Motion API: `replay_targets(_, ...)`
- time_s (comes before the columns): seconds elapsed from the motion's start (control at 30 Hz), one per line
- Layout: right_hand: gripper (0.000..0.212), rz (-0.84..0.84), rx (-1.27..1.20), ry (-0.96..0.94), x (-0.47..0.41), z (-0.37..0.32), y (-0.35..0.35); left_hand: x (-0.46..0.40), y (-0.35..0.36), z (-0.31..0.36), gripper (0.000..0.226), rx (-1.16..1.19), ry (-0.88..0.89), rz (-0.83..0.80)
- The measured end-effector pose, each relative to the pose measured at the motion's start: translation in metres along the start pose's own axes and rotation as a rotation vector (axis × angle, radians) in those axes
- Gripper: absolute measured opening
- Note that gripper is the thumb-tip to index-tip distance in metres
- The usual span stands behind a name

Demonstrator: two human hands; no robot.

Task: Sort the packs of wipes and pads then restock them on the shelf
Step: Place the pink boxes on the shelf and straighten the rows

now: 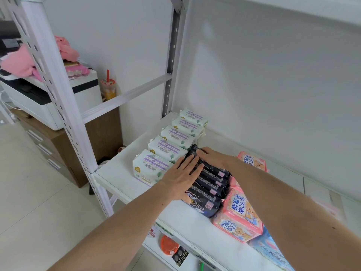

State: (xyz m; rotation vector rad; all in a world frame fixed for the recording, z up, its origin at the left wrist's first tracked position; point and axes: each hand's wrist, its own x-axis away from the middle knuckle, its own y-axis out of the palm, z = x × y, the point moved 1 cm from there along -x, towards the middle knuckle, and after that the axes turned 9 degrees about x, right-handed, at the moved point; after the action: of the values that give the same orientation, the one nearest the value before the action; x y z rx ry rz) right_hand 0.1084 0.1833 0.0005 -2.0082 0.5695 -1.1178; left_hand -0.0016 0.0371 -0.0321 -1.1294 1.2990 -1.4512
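Observation:
A row of several black pad packs [210,184] stands on the white shelf board [121,182], running front to back. My left hand [181,176] lies flat with fingers spread on the row's left side. At the far end of the row, my right hand [214,155] rests on the top of the black packs. To the left, several white-and-purple packs [166,150] stand in a parallel row. On the right of the black row are pink pad packs [237,216], with another pink pack [252,160] further back. A light blue pack [271,251] lies at the front right.
The shelf's white uprights [64,118] and grey rear post [172,55] frame the bay, and an upper shelf hangs overhead. A lower shelf holds an orange round item [169,244]. Left of the shelf stand a printer [48,98], a wooden cabinet [64,149] and a drink cup [108,88].

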Motion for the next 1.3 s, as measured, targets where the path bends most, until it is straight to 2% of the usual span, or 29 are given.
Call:
replay_targets(0.23,0.078,0.053,0.032,0.069,-0.004,0.0,0.002,0.0,0.002,0.0,0.125,0.0,-0.008,0.006)
replay_targets(0.37,0.079,0.015,-0.009,0.083,-0.007,-0.003,0.003,-0.001,0.004,0.0,0.125,0.01,-0.01,0.014)
replay_targets(0.57,0.093,0.032,0.063,0.142,-0.007,-0.004,0.003,-0.003,0.002,-0.001,0.128,0.004,-0.009,-0.02)
replay_targets(0.8,0.096,0.079,0.066,0.125,0.002,0.0,-0.002,0.0,-0.006,-0.005,0.129,-0.007,0.019,-0.052)
replay_targets(1.0,0.079,0.081,0.096,0.084,0.018,0.0,-0.006,0.006,-0.015,-0.006,0.129,0.004,0.045,-0.076)
replay_targets(1.3,0.074,0.126,0.133,0.124,0.045,-0.007,-0.014,0.021,-0.029,-0.016,0.116,0.083,0.09,-0.098)
